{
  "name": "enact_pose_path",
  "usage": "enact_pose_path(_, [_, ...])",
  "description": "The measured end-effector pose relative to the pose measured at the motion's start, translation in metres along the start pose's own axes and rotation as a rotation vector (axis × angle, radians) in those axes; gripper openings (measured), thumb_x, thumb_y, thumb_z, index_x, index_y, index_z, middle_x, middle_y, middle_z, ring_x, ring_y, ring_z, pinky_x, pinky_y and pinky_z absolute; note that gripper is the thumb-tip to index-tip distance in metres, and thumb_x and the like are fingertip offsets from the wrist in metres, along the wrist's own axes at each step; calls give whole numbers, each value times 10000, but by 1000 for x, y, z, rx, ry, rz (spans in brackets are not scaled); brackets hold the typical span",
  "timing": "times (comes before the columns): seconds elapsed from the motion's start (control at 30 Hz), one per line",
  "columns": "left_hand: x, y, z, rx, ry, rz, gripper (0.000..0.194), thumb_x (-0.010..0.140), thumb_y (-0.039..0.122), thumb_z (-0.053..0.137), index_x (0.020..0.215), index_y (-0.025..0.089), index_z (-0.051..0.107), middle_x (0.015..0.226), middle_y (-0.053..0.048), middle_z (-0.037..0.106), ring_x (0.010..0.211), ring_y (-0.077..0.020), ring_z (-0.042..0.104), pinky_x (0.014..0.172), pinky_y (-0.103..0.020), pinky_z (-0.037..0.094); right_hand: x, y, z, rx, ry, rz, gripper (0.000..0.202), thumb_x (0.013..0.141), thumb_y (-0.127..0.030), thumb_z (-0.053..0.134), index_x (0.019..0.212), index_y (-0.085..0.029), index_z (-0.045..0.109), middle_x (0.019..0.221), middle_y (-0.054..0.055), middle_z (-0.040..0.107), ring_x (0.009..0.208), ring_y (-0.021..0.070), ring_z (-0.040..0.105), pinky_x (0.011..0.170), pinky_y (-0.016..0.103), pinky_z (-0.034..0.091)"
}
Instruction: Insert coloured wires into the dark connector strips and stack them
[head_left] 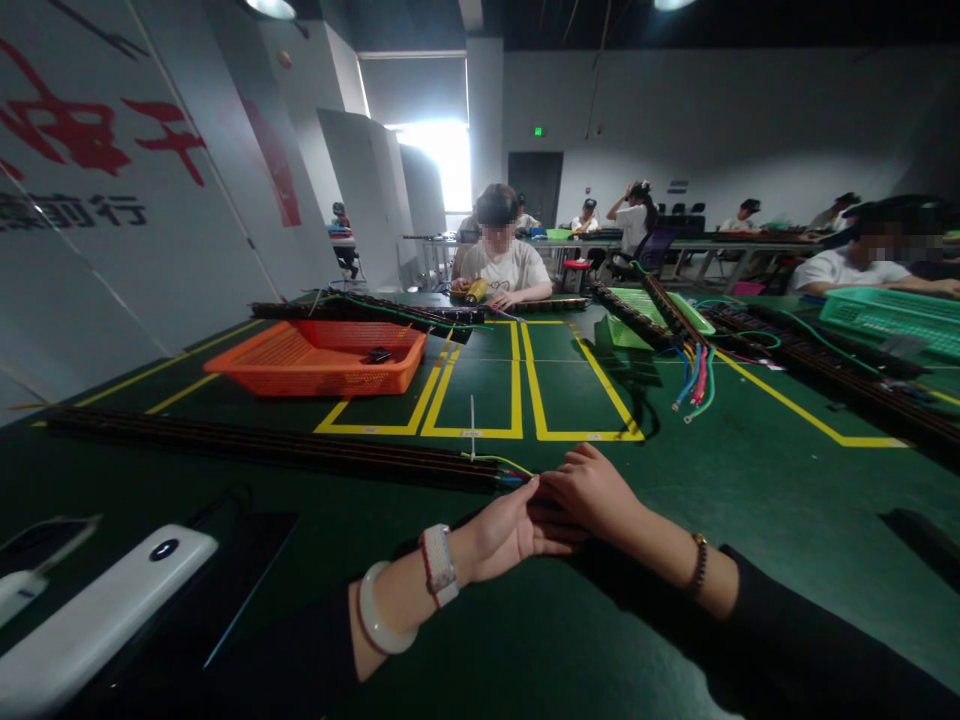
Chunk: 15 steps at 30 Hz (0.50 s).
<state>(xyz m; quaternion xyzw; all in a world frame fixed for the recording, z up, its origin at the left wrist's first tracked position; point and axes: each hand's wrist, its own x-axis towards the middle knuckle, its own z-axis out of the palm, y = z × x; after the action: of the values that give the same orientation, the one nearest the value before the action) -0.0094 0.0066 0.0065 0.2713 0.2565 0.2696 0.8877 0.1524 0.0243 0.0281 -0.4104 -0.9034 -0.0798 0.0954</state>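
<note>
A long dark strip point(300, 445) lies across the green table in front of me, with copper-coloured lines along it. From its right end come thin wires point(513, 478), blue, red and yellow-green, which run into my hands. My left hand point(510, 530) is turned partly palm up, its thumb closed on the wire ends. Over its fingertips, my right hand point(592, 495) is closed at the same spot, fingers bent in a pinch. The wire tips are hidden between the hands. A white cable tie point(472, 425) stands up from the strip near its right end.
An orange basket point(322, 375) holding a small black part sits beyond the strip. A green basket point(626, 325) and more strips with coloured wires point(699, 375) lie right. A white power bank point(112, 610) is at near left. Across the table, a co-worker point(502, 265) holds a yellow tool.
</note>
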Motion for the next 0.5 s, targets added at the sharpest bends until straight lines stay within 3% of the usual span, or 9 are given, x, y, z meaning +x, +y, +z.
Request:
enact_pose_path(0.17, [1, -2, 0, -77, 89, 29, 327, 942, 352, 378, 831, 141, 601, 755, -65, 669, 776, -169, 651, 851, -337, 450, -3, -21, -1, -240, -54, -80, 83, 812, -117, 575, 798, -131, 656, 710, 81, 647, 705, 195, 526, 697, 325, 321])
enact_pose_path(0.3, [1, -2, 2, -81, 134, 38, 286, 955, 284, 366, 814, 155, 578, 710, -13, 641, 685, -115, 621, 740, -258, 468, -6, -38, 3, -378, -52, -77, 173, 796, -58, 540, 896, -75, 680, 787, 133, 666, 722, 215, 541, 700, 339, 366])
enact_pose_path(0.5, [0, -1, 4, -106, 167, 46, 235, 945, 256, 404, 825, 144, 571, 693, 14, 601, 660, -85, 599, 700, -216, 474, -10, -44, 3, -429, -41, -107, 254, 792, -33, 508, 990, -32, 666, 846, 158, 670, 738, 230, 562, 708, 356, 409])
